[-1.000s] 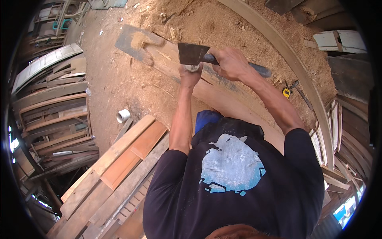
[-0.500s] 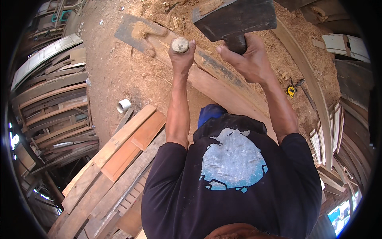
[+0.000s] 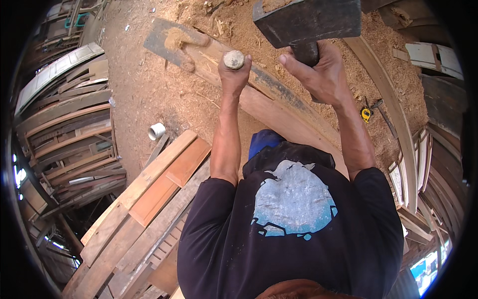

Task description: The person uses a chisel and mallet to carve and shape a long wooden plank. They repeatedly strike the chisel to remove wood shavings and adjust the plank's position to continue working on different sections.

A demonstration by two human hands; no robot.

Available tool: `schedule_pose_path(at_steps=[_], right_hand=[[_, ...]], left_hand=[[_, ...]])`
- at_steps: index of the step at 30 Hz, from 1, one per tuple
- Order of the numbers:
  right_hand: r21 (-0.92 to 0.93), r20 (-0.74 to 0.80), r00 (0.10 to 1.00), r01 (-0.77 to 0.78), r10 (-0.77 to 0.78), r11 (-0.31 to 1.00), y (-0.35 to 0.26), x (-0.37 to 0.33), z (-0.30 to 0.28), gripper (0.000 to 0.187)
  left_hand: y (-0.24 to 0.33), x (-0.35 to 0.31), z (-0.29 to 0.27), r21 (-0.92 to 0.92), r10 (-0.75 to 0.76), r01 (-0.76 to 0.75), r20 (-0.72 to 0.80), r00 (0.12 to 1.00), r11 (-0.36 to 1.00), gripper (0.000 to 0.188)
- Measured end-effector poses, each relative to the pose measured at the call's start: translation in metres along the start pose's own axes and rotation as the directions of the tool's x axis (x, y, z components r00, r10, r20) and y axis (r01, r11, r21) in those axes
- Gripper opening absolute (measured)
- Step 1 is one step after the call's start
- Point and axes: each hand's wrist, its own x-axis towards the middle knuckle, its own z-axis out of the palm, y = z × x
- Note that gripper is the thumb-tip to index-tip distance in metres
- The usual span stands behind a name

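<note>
My left hand [image 3: 234,81] is closed round the upright handle of a chisel [image 3: 233,60]. Only its round, worn butt faces up; the blade is hidden under my fist. A big dark wooden mallet [image 3: 309,26] is raised to the right of it, its short handle gripped in my right hand [image 3: 324,74]. The mallet head stays apart from the chisel. Beneath both hands a long wooden board [image 3: 279,110] slants from upper left to lower right, beside a dark-stained plank [image 3: 159,41] with sawdust heaped on it.
Wood shavings [image 3: 393,65] cover the ground. A yellow tape measure [image 3: 366,114] lies at the right, near a long curved plank [image 3: 398,107]. To the left are a white cup-like container [image 3: 156,131], stacked boards [image 3: 154,202] and a rack of lumber [image 3: 69,119].
The mallet and my right hand have shifted to the right. My left hand, with the chisel, has moved slightly right and nearer to me.
</note>
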Motion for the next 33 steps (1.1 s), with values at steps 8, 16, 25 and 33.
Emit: schedule_pose_path(at_steps=[8, 16, 25, 33], right_hand=[[-0.094, 0.011, 1.000, 0.013, -0.012, 0.995, 0.001, 0.003, 0.004, 0.026], [-0.759, 0.312, 0.939, 0.154, 0.146, 0.632, 0.063, 0.027, 0.019, 0.030], [-0.316, 0.099, 0.993, -0.023, 0.058, 0.948, 0.021, 0.000, 0.002, 0.029], [-0.153, 0.029, 0.993, -0.109, 0.114, 0.982, -0.002, -0.008, -0.011, 0.033]], left_hand=[[0.000, -0.002, 0.000, 0.008, -0.023, 0.023, 0.053, 0.998, 1.000, 0.021], [0.003, -0.024, 0.014, 0.169, 0.109, -0.137, 0.167, 0.980, 0.976, 0.035], [0.000, -0.004, 0.011, -0.147, 0.059, -0.059, -0.005, 0.998, 0.987, 0.017], [0.011, -0.001, 0.020, -0.088, -0.042, 0.049, 0.074, 0.996, 0.995, 0.020]])
